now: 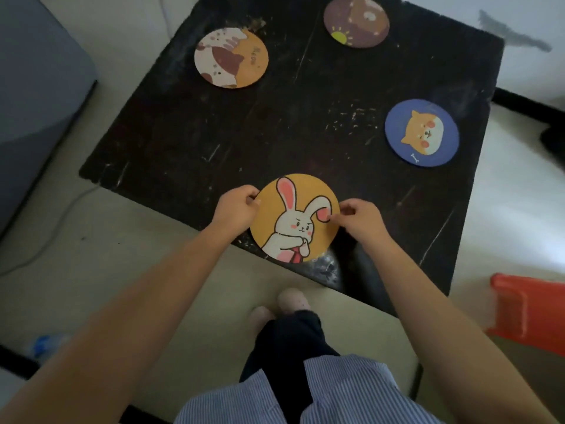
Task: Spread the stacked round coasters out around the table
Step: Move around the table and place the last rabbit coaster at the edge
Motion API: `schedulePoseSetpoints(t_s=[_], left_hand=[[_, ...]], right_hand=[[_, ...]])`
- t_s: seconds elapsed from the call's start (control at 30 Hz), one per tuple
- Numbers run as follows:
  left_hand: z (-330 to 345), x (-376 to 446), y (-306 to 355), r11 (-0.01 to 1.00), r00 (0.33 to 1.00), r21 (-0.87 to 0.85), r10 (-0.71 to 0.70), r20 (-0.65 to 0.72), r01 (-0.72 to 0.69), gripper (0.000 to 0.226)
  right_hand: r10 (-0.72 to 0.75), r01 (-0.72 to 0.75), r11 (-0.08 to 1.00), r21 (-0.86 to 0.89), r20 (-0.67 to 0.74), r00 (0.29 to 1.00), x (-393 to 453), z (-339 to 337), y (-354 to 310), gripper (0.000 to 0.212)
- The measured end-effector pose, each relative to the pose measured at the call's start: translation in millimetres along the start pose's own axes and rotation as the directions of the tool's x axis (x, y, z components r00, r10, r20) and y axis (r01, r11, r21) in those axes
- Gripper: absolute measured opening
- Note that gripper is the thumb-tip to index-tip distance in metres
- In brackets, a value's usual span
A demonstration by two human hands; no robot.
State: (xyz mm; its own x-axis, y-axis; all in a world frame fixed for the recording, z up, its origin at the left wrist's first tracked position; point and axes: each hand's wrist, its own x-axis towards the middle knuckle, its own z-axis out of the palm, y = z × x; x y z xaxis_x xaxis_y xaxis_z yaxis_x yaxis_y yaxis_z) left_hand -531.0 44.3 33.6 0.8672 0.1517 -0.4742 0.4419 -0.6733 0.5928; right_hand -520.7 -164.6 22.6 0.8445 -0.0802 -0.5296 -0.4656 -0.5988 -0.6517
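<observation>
Orange rabbit coaster (295,218): flat disc at the near edge of the scuffed black square table (275,133), slightly overhanging it; left hand (237,208) pinches its left rim, right hand (360,217) pinches its right rim, fingers curled; cat coaster (231,58) near the far left corner; brown coaster (356,21) at the far edge; blue dog coaster (422,132) by the right edge; all lie well apart

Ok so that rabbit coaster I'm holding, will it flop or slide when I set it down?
The rabbit coaster probably stays stiff: it lies flat between the left hand and the right hand, with no sag. It looks thin, so likely light. Flat on the table, it shouldn't roll, though it may slide.
</observation>
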Motion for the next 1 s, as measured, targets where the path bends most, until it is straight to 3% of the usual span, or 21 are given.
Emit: schedulePoseSetpoints(t_s=[0.3,0.67,0.9,1.0], left_hand=[[-17.2,36.0,0.7,0.997,0.989,0.071,0.004,0.146,-0.015,0.024],[-50.3,70.0,-2.9,0.980,0.953,0.150,0.086,0.291,-0.134,0.025],[-63.3,79.2,-15.1,0.979,0.922,0.108,0.124,0.366,-0.174,0.025],[-64.7,81.3,-19.7,0.991,0.909,0.024,0.109,0.403,-0.130,0.026]], right_hand=[[0.017,-0.032,0.991,-0.132,-0.116,0.993,-2.9,23.8,-6.4,0.019],[0.096,-0.098,0.995,0.007,-0.283,0.954,-8.9,47.3,-36.8,0.021],[0.230,-0.217,0.973,0.078,-0.381,0.896,-21.6,79.6,-57.2,0.021],[0.252,-0.232,0.968,0.099,-0.404,0.879,-22.3,84.3,-62.4,0.020]])
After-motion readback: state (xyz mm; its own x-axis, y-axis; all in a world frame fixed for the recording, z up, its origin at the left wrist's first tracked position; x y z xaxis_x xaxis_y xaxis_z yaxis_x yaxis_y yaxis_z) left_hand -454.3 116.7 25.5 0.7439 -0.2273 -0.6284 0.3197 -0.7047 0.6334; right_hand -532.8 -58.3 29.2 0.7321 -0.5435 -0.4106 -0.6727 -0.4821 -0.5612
